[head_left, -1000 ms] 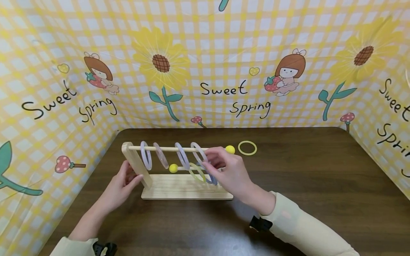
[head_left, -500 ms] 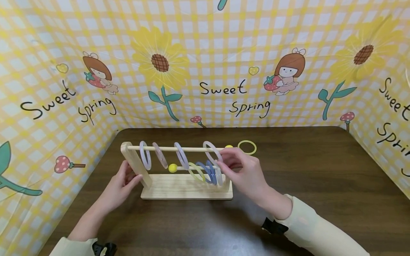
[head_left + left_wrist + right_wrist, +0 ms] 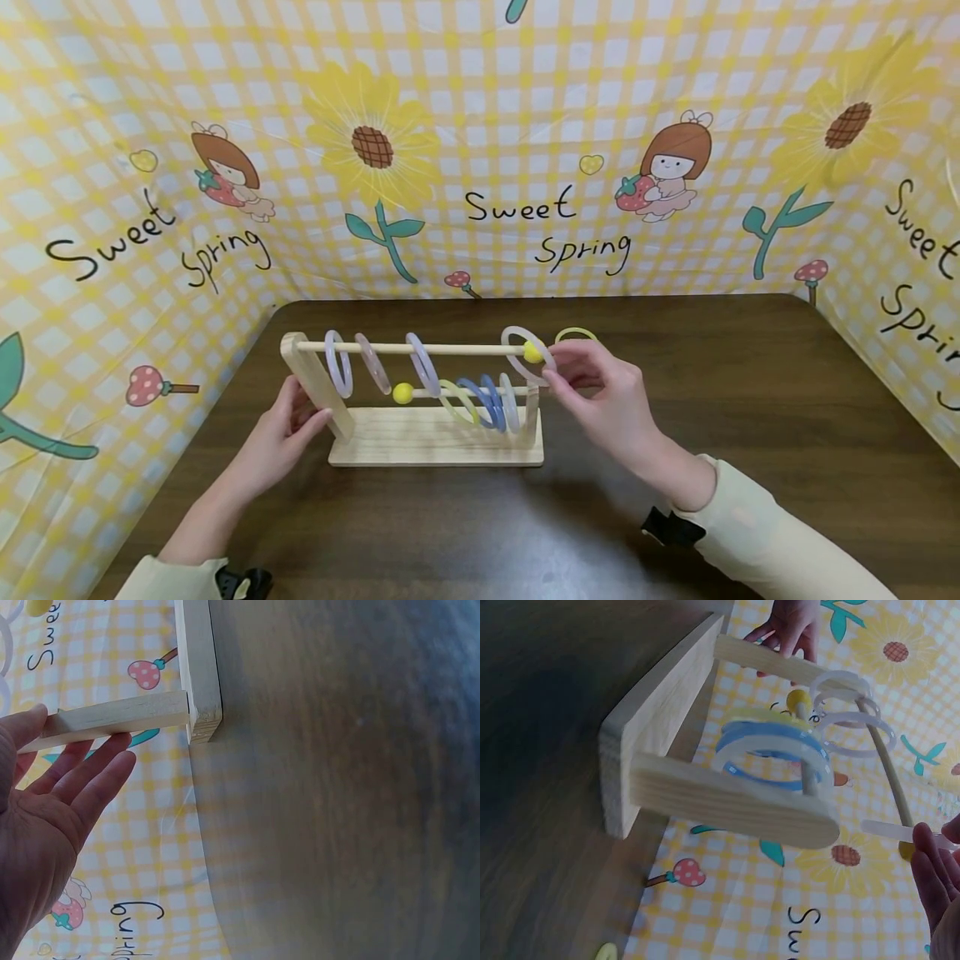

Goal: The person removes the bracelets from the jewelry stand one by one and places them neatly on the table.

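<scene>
Wooden ring rack (image 3: 435,437) on a dark brown surface (image 3: 750,433), seen from the head camera, with a flat base, two uprights and two horizontal rods. The right hand (image 3: 611,400) pinches a pale translucent ring (image 3: 527,354) between thumb and fingertips, its grip closed on the ring's right edge. The ring sits at the right end of the upper rod (image 3: 420,349), level with the yellow end ball (image 3: 532,352), which shows through its opening; whether the ring is clear of the rod cannot be told.

The left hand (image 3: 281,437) rests against the left upright (image 3: 318,387) with its fingers straight and relaxed, its grip open. In the left wrist view the same fingers (image 3: 90,776) lie flat along the underside of the upright (image 3: 112,720), and nothing is clasped.

Three pale rings (image 3: 375,364) hang spaced along the left half of the upper rod. On the lower rod, which ends in a second yellow ball (image 3: 403,393), a yellow ring (image 3: 459,402), two blue rings (image 3: 483,400) and a whitish ring (image 3: 508,402) are bunched against the right upright (image 3: 532,408). The right wrist view shows this stack (image 3: 769,746) from the end, pressed close together.

A loose yellow ring (image 3: 576,335) lies flat on the surface behind the right hand, partly hidden by the fingers. A yellow checked cloth backdrop (image 3: 480,150) printed with sunflowers encloses the surface on three sides.
</scene>
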`<state>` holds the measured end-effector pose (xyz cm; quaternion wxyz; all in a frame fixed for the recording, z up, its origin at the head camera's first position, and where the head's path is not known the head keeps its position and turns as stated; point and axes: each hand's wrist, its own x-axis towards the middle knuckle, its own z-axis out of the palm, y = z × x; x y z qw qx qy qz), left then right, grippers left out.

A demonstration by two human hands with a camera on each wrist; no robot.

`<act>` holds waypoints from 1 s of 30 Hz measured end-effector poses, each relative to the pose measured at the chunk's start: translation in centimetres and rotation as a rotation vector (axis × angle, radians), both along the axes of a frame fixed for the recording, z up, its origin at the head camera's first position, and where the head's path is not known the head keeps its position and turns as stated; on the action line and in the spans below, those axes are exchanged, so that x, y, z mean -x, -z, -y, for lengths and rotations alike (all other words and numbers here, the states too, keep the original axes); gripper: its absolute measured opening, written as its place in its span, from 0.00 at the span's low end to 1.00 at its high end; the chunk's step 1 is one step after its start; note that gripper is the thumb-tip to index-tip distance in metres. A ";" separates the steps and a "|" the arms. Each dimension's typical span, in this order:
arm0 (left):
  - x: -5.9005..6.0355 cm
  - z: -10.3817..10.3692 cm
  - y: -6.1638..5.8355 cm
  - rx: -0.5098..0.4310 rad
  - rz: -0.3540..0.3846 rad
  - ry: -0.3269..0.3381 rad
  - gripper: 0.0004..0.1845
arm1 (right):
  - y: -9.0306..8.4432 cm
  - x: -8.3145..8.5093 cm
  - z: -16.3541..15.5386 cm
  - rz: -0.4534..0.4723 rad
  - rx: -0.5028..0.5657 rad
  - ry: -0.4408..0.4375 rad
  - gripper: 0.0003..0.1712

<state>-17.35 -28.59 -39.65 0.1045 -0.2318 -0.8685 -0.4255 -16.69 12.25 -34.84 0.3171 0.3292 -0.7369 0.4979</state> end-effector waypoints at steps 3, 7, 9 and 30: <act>0.0 0.0 0.0 0.002 0.001 -0.004 0.28 | 0.1 0.3 -0.5 0.002 0.021 0.022 0.21; 0.0 0.0 0.0 0.004 0.004 -0.008 0.28 | 0.4 0.7 -1.4 0.004 0.062 0.049 0.19; 0.1 0.0 0.1 0.007 0.004 -0.009 0.29 | 0.5 0.9 -1.9 -0.001 0.076 0.063 0.19; 0.0 0.0 0.2 -0.009 0.027 -0.006 0.30 | 0.1 4.2 -7.9 -0.110 0.009 0.207 0.21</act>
